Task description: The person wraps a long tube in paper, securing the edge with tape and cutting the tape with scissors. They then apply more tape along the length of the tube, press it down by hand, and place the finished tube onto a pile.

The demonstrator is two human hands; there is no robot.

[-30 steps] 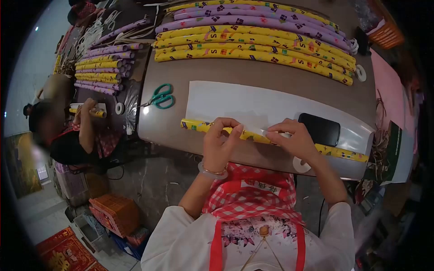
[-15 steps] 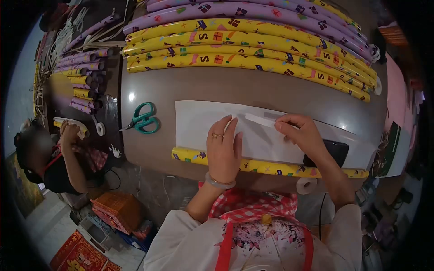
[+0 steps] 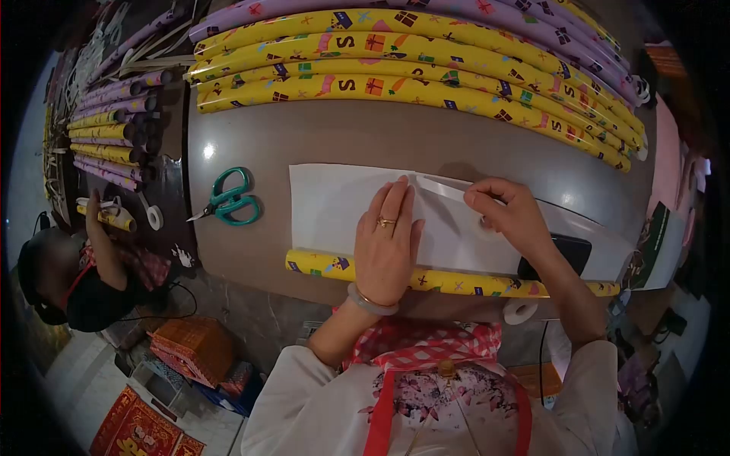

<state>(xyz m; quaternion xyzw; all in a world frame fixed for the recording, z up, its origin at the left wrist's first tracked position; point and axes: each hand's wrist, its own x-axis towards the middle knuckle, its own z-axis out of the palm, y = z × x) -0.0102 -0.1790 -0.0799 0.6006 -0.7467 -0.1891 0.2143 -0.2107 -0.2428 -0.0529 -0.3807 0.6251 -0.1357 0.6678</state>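
Observation:
A white sheet [image 3: 327,205], its near edge rolled into a yellow patterned tube [image 3: 449,282], lies on the table before me. My left hand [image 3: 386,247] rests flat on the sheet, fingers extended, the fingertips at the left end of a white tape strip [image 3: 442,188]. Pinched between the fingers of my right hand [image 3: 508,213] is the right end of that strip. A tape roll [image 3: 487,226] is partly visible beneath the right hand. Under my right forearm a dark phone [image 3: 569,255] lies on the sheet.
Green-handled scissors [image 3: 234,197] lie left of the sheet. Yellow rolls [image 3: 411,90] and purple rolls [image 3: 487,15] line the table's far side. Another tape roll [image 3: 520,310] sits at the near edge. At the left, a co-worker [image 3: 95,285] handles a small yellow roll [image 3: 114,216].
My left hand has moved slightly right and up, its fingertips now at the strip's left end. The right hand still holds the strip. The co-worker's arm has shifted.

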